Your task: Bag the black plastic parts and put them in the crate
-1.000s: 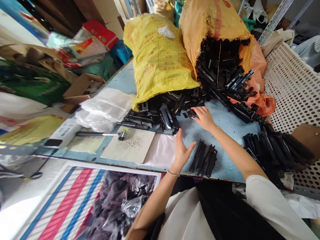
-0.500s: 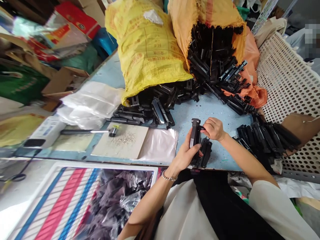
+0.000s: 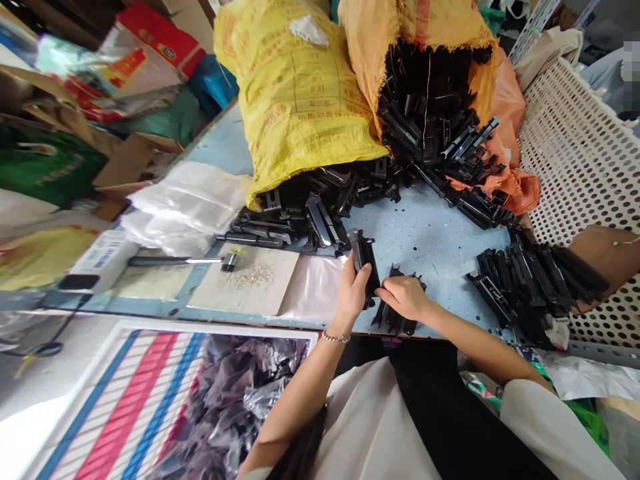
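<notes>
My left hand (image 3: 353,295) is wrapped round a long black plastic part (image 3: 364,257), held tilted just above the table's front edge. My right hand (image 3: 407,297) is closed, its thumb and fingertips pinched against the lower right side of that part. Whatever those fingertips grip is too small to make out. Under and beside my right hand lie a few similar black parts (image 3: 395,321), partly covered by it. Behind the hands, more black parts (image 3: 320,223) spill from the mouth of a yellow woven sack (image 3: 305,100).
An orange sack (image 3: 367,40) full of black parts stands at the back. On the right, a row of parts (image 3: 530,273) lies by a white perforated basket (image 3: 575,147). Leftward are a hammer (image 3: 205,261) on a board (image 3: 265,293), plastic bags (image 3: 190,200) and a crate (image 3: 120,330).
Both hands have moved left with the held black part, which now tilts the other way. My right hand has dropped from the part's upper side to its lower side.
</notes>
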